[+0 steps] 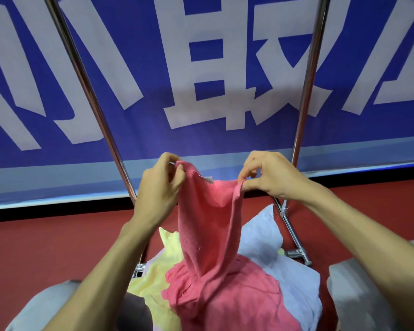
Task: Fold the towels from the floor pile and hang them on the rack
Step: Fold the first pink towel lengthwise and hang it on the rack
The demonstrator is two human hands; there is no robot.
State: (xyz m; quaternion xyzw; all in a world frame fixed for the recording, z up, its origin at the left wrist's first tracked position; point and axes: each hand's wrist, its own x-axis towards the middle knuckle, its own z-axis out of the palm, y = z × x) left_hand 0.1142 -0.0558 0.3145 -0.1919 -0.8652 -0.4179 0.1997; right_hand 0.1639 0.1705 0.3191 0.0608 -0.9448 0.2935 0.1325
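A pink towel point(208, 225) hangs from both my hands above the floor pile. My left hand point(160, 187) pinches its upper left corner and my right hand point(270, 175) pinches the upper right edge, so the top edge sags between them. Its lower part trails down into more pink cloth point(237, 297) on the pile. A yellow towel point(153, 278) lies at the pile's left and a pale blue towel point(273, 247) at its right. The rack's chrome poles point(81, 75) point(308, 75) rise behind the towel, left and right.
A blue banner with large white characters point(201, 68) stands right behind the rack. The floor point(46, 247) is dark red. The rack's base bars and joints point(296, 249) lie on the floor near the pile. My knees in grey trousers point(359, 295) flank the pile.
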